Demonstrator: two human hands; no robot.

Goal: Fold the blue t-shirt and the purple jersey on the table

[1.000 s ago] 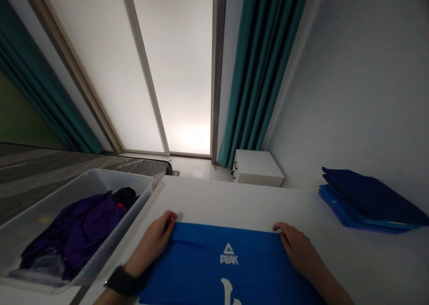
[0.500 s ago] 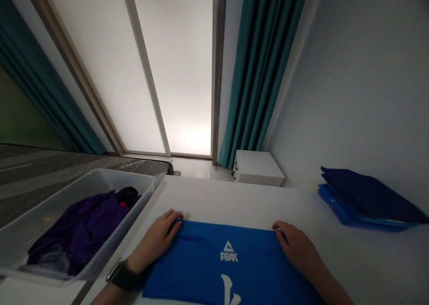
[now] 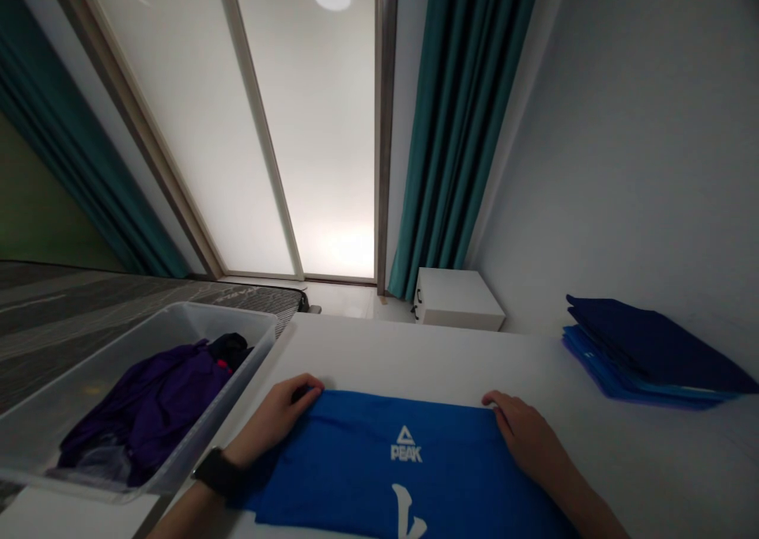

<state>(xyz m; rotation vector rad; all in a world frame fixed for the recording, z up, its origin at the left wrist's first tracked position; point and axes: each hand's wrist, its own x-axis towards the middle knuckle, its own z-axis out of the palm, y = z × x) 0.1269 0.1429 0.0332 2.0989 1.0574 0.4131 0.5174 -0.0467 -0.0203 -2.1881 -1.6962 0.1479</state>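
Note:
A blue cloth with a white PEAK logo and part of a white character lies flat on the white table. My left hand, with a dark watch on its wrist, pinches the cloth's far left corner between thumb and fingers. At the far right corner, my right hand grips the edge with thumb and fingers close together. The near part of the cloth runs out of the bottom of the view.
On the left stands a clear plastic bin holding purple and black clothes. Folded blue and navy garments are stacked at the right. Beyond the table are a white cabinet and a teal curtain.
My left hand's fingers have drawn together at the corner, and its wrist has shifted slightly left. A bit more blue cloth shows beneath the left wrist. My right hand is nearly unmoved.

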